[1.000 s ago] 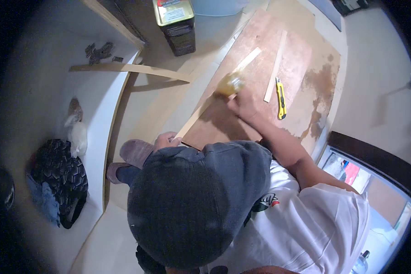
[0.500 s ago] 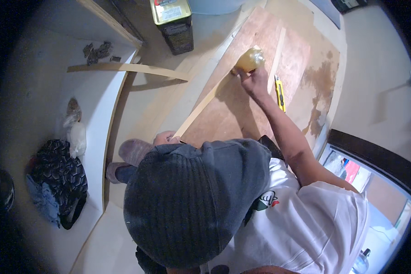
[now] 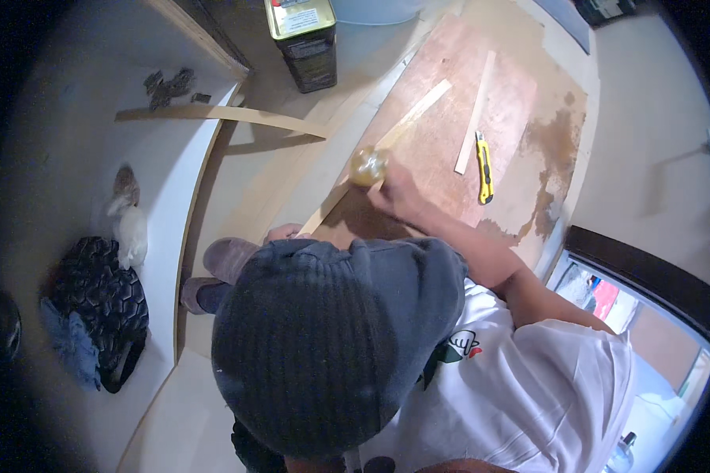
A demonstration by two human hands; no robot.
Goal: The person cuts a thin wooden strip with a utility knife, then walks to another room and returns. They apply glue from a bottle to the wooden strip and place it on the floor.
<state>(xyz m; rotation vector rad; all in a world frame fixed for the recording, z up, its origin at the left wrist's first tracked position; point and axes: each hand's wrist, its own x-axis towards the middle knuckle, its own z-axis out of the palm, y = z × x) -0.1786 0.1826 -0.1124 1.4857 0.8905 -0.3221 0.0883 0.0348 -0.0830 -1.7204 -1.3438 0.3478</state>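
Note:
My right hand (image 3: 398, 193) is wrapped round a glossy, see-through pouch (image 3: 368, 165) with amber contents, which looks like a glue bag. It sits over a thin pale wood strip (image 3: 422, 113) that runs slantwise along the left edge of a reddish plywood sheet (image 3: 418, 185). At the strip's near end, my left hand (image 3: 284, 232) grips it; dark cloth hides most of that hand. Right of the strip, a second pale strip (image 3: 475, 114) lies flat on the plywood. Beside it rests a yellow and black utility knife (image 3: 483, 169).
A dark square tin (image 3: 308, 63) stands at the far side. A curved wood strip (image 3: 244, 118) juts from a white panel (image 3: 166, 197) at left, which bears a black textured cloth item (image 3: 102, 307). Dark grey ribbed cloth (image 3: 308, 347) fills the lower middle. A brown stain (image 3: 556, 142) marks the right side.
My right hand and the pouch have moved down and left along the strip, towards my left hand. The strip's far end and the second strip's near end now show.

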